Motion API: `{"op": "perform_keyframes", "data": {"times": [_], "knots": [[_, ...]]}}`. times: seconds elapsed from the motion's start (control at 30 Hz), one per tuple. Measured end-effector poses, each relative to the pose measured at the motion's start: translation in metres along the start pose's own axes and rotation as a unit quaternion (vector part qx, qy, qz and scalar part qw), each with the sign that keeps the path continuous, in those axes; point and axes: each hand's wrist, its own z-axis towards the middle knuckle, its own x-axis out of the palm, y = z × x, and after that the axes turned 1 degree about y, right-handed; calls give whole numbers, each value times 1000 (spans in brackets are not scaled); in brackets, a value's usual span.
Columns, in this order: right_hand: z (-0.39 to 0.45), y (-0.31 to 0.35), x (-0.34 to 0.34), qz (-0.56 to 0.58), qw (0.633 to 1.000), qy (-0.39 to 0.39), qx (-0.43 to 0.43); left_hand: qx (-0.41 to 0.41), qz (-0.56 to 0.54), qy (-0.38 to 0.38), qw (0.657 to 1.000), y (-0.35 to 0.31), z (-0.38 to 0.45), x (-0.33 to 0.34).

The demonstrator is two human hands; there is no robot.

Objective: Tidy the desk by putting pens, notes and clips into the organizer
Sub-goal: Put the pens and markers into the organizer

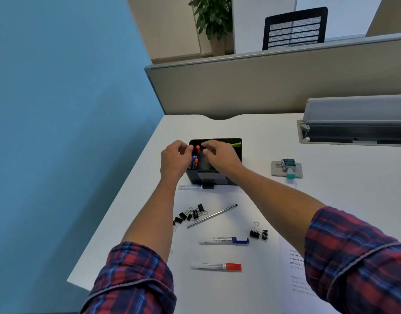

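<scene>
While our left hand [173, 158] and right hand [218, 155] curl over the far organizer [237, 155], perhaps slotting pens [195, 158], we cannot tell what they grip; clips [190, 215] wait nearer.

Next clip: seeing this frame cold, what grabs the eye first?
Both hands, left hand and right hand, meet over the black organizer at the desk's middle, fingers curled at the pens standing inside. Nearer the camera, loose items dot the white desk: a heap of binder clips, a silver pen, and a red-capped marker.
</scene>
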Motion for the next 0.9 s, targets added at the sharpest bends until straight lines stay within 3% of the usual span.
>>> {"op": "perform_keyframes", "data": {"times": [0.27, 0.33, 0.4, 0.47, 0.53, 0.6, 0.7, 0.9], "knots": [[-46, -22, 8, -150, 977, 54, -144, 9, 32, 3, 999, 24, -18, -11], [-51, -29, 13, -203, 960, 104, -164, -9, 52, 44, 998, 24, -23, -13], [-53, -34, 17, -242, 945, 157, -155, -21, 123, 152, 981, 22, -26, -13], [-53, -35, 21, -262, 935, 195, -135, -21, 225, 316, 922, 14, -35, -12], [-51, -35, 25, -279, 925, 229, -124, -69, 213, 420, 879, 9, -49, -7], [-50, -36, 30, -300, 909, 261, -121, -87, 218, 489, 840, 10, -63, 3], [-48, -41, 36, -334, 890, 285, -124, -77, 275, 590, 755, 10, -83, 25], [-47, -51, 39, -378, 855, 329, -134, 45, 392, 680, 618, -6, -134, 58]]}}
